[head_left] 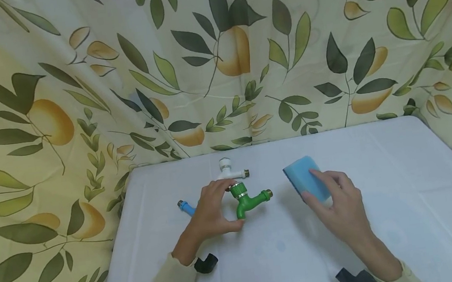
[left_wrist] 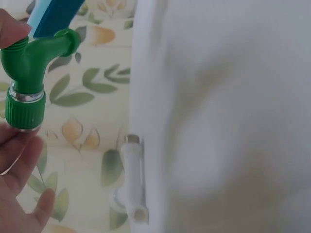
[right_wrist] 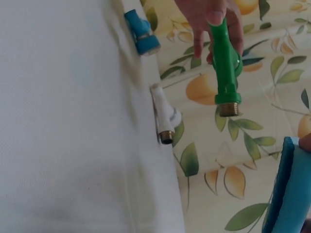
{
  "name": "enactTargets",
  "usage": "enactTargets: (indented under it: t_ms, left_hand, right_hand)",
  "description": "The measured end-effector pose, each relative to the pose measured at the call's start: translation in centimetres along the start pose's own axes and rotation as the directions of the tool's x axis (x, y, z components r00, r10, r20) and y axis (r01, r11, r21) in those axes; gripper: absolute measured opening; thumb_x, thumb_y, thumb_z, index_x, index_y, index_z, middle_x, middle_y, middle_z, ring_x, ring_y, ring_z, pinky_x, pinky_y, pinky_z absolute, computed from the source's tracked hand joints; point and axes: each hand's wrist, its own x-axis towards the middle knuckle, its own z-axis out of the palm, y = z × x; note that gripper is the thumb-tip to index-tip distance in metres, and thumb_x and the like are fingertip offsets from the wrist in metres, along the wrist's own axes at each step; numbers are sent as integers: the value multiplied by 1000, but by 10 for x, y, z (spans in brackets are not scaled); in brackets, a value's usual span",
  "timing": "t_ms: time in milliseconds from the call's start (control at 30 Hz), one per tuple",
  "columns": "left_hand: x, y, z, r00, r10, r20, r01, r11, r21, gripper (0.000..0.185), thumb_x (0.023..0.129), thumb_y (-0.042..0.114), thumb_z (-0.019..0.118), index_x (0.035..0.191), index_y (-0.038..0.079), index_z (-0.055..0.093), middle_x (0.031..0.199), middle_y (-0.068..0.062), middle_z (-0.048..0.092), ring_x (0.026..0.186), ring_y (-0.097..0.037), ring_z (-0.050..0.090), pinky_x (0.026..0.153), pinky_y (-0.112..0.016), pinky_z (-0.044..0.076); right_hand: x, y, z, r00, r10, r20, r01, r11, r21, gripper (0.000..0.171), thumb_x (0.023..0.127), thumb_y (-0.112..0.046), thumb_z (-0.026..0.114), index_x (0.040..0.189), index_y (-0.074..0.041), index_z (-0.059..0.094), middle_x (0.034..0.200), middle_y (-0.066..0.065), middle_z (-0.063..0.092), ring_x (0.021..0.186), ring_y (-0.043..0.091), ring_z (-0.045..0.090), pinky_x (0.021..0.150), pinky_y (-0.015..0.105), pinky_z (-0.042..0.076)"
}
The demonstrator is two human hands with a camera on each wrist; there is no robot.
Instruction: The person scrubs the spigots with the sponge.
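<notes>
Desk (head_left: 385,216): white cloth cover, backed on two sides by a curtain (head_left: 38,111) printed with leaves and yellow fruit.

White tap (head_left: 231,172): lies on the cloth just behind your left hand, brass end pointing right, apart from your fingers.

Blue tap (head_left: 185,207): lies to the left of that hand, partly hidden by it.

Green tap (head_left: 248,199): your left hand (head_left: 214,210) grips it, thumb and fingertips curled round the body near the ribbed collar; the spout points right, brass tip toward the sponge. The wrist views show it lifted clear of the cloth.

Blue sponge (head_left: 306,178): stands tilted near the desk's middle, well right of the green tap. Your right hand (head_left: 339,202) holds it, fingers bent over its near edge.

Nothing stands between tap and sponge.
</notes>
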Motion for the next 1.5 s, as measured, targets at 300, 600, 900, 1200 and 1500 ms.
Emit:
enactTargets:
  t_ms: [300, 600, 900, 1200, 1500]
  left_hand:
    - [-5, 12, 9, 996, 71, -60, -70, 997, 14, 90, 65, 39, 91, 142, 17, 50, 137, 4, 57, 128, -13, 51, 101, -46, 44]
    - [-2, 19, 15, 988, 68, -138, -65, 998, 25, 91, 67, 40, 91, 143, 15, 49, 141, 2, 57, 121, -13, 57, 104, -49, 41]
    - [8, 27, 21, 979, 84, -188, -79, 996, 32, 91, 65, 40, 92, 141, 10, 52, 137, -3, 61, 121, -14, 57, 105, -50, 40]
    - [12, 33, 22, 974, 78, -211, -71, 997, 40, 93, 66, 43, 92, 143, 11, 51, 138, 0, 60, 124, -14, 54, 106, -49, 40]
    - [16, 34, 24, 970, 99, -220, -93, 995, 37, 93, 65, 39, 92, 143, 9, 51, 136, -2, 61, 122, -15, 56, 106, -49, 40]
  right_hand:
    - [1, -11, 8, 1000, -24, 2, 24, 999, 26, 57, 83, -25, 81, 135, -10, 64, 121, 24, 57, 103, 44, 60, 79, 70, 51]
    - [-6, -23, 23, 995, -98, 11, 98, 995, -2, 58, 80, -30, 83, 133, -13, 66, 120, 19, 61, 101, 37, 60, 77, 60, 46]
    - [-12, -41, 25, 962, -272, 5, 272, 962, -34, 60, 80, -42, 82, 133, -18, 66, 117, 18, 62, 96, 33, 59, 76, 57, 46]
    - [2, -26, 13, 966, -228, -117, 226, 974, -33, 56, 80, -39, 77, 128, -12, 68, 114, 21, 62, 93, 35, 57, 76, 60, 42]
    - [-5, -42, 21, 953, -302, -31, 302, 953, -8, 57, 84, -47, 77, 131, -18, 67, 117, 17, 62, 94, 31, 58, 76, 57, 43]
